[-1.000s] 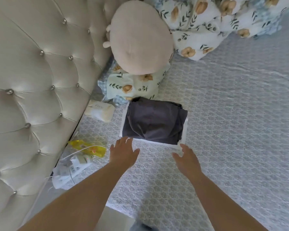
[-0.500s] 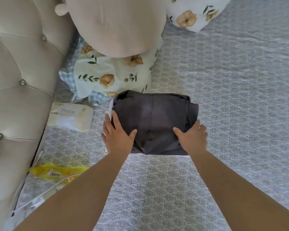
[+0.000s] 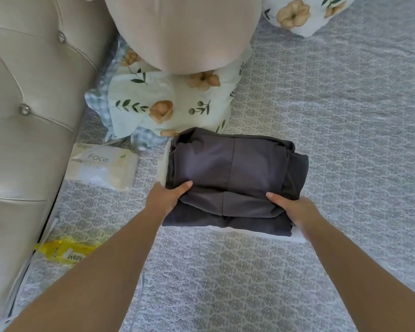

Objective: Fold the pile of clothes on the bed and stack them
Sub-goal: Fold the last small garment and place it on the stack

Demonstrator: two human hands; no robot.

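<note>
While both forearms reach forward, left hand (image 3: pixel 168 200), right hand (image 3: pixel 291 208) gripping folded dark garment (image 3: pixel 228 173).

Dark grey folded clothes (image 3: pixel 228 173) on a white garment (image 3: pixel 297 237) — grey-and-white lace-patterned bedspread (image 3: pixel 345 116), floral pillow (image 3: pixel 168 104) far left, yellow packet (image 3: pixel 62 250) near left

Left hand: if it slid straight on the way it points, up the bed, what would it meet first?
The left hand grips the folded dark garment. Beyond that garment, the floral pillow probably comes first, though depth is unclear.
</note>
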